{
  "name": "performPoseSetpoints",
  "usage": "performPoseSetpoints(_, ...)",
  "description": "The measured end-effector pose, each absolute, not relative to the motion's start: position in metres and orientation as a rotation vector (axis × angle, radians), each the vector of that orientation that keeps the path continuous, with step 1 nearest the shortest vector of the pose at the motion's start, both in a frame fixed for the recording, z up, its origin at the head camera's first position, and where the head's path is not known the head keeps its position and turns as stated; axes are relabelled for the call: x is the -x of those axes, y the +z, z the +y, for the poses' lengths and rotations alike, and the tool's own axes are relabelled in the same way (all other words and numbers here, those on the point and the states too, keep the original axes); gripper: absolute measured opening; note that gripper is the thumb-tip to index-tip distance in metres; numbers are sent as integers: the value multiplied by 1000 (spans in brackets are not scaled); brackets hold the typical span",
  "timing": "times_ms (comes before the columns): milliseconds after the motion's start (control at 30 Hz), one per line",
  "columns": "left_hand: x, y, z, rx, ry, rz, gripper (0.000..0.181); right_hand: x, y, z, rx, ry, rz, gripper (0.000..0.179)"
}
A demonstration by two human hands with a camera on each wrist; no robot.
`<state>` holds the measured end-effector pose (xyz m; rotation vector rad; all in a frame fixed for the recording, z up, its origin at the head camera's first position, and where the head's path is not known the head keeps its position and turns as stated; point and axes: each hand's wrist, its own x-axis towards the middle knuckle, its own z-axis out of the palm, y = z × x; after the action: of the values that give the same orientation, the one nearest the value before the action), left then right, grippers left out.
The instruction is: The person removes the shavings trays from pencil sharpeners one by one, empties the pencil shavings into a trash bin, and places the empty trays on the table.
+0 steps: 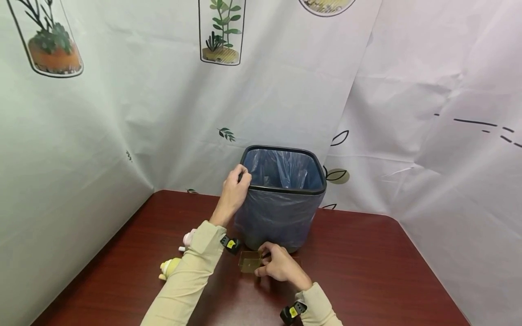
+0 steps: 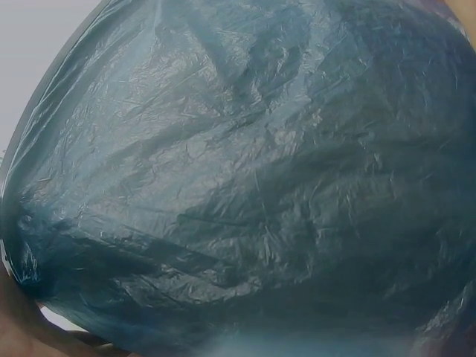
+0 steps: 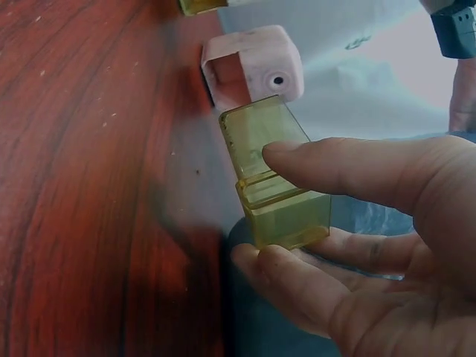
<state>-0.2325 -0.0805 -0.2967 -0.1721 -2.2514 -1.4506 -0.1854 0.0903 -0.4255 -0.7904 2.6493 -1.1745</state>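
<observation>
A blue-grey trash bin [image 1: 281, 217] with a black rim and a thin plastic liner [image 2: 245, 178] stands on the table. My left hand [image 1: 238, 181] grips the rim at its left side; in the left wrist view the liner fills most of the picture. Low in front of the bin, my right hand [image 1: 279, 262] holds a see-through yellow plastic box [image 3: 286, 216]. In the right wrist view the thumb lies on one side of the box and fingers support the other. Part of the box is hidden behind this hand in the head view.
A small pink pencil sharpener [image 3: 290, 67] with a hollow opening lies on the table left of the bin, partly behind the left sleeve [image 1: 195, 267]. A yellow-and-white object [image 1: 169, 268] lies nearer. The dark red table [image 1: 367, 267] meets hanging white cloth [image 1: 171, 113] behind.
</observation>
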Motion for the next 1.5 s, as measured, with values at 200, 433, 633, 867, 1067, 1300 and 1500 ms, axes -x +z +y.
performPoseSetpoints(200,234,-297,-81,175,-1448,-2251,16,185,-428,89,794,-1149,2670,48)
performPoseSetpoints(433,234,-298,-79,168,-1447,-2256,18,185,-432,87,778,-1120,2663,47)
performPoseSetpoints(633,232,-297,-79,165,-1457,-2255,18,183,-432,85,795,-1091,2664,47)
performPoseSetpoints(867,233,-297,-79,166,-1462,-2258,18,181,-432,84,801,-1010,2715,48)
performPoseSetpoints(1067,231,-298,-79,169,-1467,-2248,18,182,-433,84,830,-927,2762,49)
performPoseSetpoints(1300,231,-298,-79,181,-1470,-2243,19,181,-436,83,844,-865,2807,44)
performPoseSetpoints(1500,231,-299,-79,181,-1476,-2244,18,178,-437,82,811,-837,2807,43)
